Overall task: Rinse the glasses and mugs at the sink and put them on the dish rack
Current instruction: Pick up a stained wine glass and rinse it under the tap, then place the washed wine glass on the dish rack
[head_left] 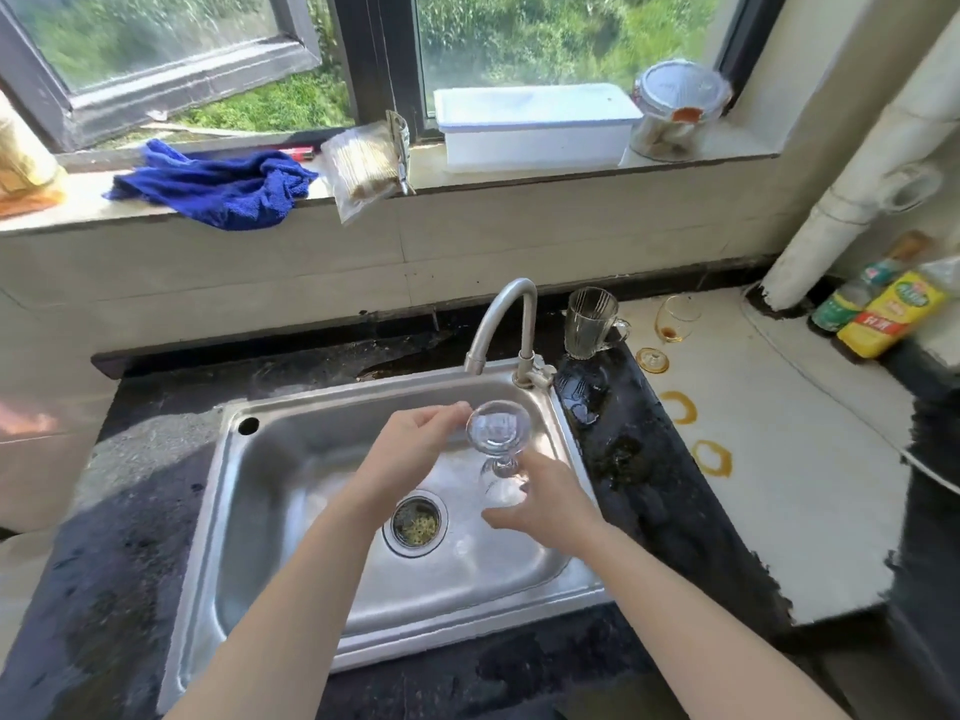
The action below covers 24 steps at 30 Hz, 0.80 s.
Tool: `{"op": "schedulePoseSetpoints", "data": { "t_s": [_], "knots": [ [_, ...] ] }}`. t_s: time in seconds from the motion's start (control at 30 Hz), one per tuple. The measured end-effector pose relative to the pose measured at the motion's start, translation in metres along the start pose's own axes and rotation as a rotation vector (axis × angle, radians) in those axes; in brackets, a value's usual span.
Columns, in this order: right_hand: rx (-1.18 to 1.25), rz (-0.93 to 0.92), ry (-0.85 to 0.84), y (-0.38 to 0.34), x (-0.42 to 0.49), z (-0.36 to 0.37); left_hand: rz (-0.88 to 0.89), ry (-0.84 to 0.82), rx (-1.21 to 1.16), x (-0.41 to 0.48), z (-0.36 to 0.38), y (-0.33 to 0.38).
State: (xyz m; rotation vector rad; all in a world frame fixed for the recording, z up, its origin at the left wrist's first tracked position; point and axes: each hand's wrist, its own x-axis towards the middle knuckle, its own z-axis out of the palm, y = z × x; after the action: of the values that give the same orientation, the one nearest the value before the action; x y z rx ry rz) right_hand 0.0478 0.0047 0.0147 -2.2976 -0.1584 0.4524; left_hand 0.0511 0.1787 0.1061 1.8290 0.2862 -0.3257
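Two bare forearms enter from about six o'clock; no sleeve, cuff, watch or bracelet shows on either; the left hand (410, 449) has no ring or glove on the fingers that show; the right hand (545, 504) is likewise ungloved and ringless where visible; nails look short and unpainted, though blur keeps that uncertain; elbows and upper arms lie outside the view.

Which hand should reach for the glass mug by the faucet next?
Right, probably. The glass mug stands on the counter right of the faucet, on the right hand's side. The left hand would have to cross over the wine glass both hands hold above the sink.
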Motion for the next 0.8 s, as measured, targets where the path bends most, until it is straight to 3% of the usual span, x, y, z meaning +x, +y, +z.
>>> {"op": "schedulePoseSetpoints", "data": {
  "t_s": [0.23, 0.37, 0.5, 0.8],
  "knots": [
    [0.076, 0.134, 0.132, -0.012, -0.037, 0.025, 0.062, -0.102, 0.063, -0.01, -0.006, -0.008],
    [0.104, 0.189, 0.208, -0.006, -0.075, 0.026, 0.094, -0.256, 0.056, -0.022, 0.017, -0.003],
    [0.195, 0.266, 0.306, 0.01, -0.132, 0.006, 0.155, -0.412, 0.105, -0.041, 0.06, 0.003],
    [0.241, 0.54, 0.542, 0.077, -0.304, -0.031, 0.502, -0.838, 0.392, -0.135, 0.216, 0.025]
  ]
}}
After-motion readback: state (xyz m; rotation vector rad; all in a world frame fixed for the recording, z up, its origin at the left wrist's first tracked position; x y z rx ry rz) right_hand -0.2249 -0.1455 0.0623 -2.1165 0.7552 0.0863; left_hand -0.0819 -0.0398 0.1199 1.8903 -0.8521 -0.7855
